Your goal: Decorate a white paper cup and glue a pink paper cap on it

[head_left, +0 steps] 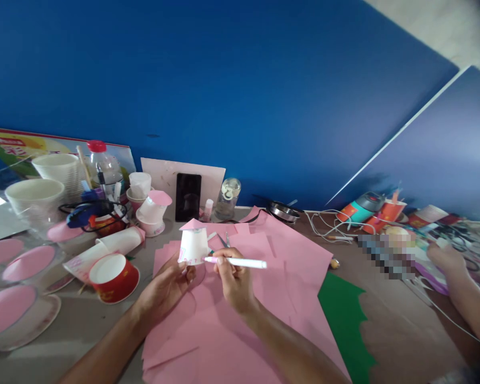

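My left hand (pixel 168 280) grips an upside-down white paper cup (pixel 194 244) low on its side. A pink paper cone (pixel 192 225) sits on top of the cup like a roof, and pink marks run along its lower edge. In my right hand (pixel 236 282) is a white marker (pixel 246 262), its pink tip touching or very near the cup's lower right side. Beneath both hands lie overlapping sheets of pink paper (pixel 260 298). Scissors (pixel 225 240) lie partly hidden behind the cup and my right hand.
At left stand several cups with pink tops (pixel 29 262), a red paper bowl (pixel 114 277), stacked white cups (pixel 60 168) and a red-capped bottle (pixel 103 162). A phone (pixel 188 197) leans at the back. Green paper (pixel 344 320) and another person's arm (pixel 460 282) are at right.
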`<state>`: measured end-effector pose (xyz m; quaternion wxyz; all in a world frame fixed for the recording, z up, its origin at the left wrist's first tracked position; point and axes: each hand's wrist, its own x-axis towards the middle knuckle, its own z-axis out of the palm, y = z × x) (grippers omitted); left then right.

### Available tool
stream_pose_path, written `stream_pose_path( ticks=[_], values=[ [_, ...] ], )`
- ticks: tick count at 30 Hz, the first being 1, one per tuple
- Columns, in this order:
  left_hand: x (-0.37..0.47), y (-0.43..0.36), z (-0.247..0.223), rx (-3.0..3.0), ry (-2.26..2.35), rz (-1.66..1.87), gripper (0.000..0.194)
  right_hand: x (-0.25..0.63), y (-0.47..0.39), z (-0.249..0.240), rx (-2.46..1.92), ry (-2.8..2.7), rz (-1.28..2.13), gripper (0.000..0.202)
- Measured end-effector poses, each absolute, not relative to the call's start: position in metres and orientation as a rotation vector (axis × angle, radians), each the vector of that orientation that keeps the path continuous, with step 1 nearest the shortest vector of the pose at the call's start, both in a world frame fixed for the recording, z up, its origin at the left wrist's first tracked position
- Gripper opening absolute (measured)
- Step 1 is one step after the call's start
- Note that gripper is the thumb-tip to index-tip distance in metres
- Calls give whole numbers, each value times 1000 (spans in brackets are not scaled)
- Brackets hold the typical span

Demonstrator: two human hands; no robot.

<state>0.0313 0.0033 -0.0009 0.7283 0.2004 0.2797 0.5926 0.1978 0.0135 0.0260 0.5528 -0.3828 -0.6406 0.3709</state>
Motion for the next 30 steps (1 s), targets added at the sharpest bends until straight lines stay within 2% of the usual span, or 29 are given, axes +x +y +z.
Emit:
stream_pose_path(
  ticks=[8, 25, 30],
  values=[
    [30, 4, -5, 490, 608, 1306, 18, 197, 11, 26, -913, -1539, 879, 30],
    [31, 3, -3, 465, 636, 1305, 20, 197, 11, 26, -899, -1545, 831, 25],
    [30, 3, -4, 464, 608, 1309, 19, 198, 13, 27, -900, -1400, 827, 27]
  ],
)
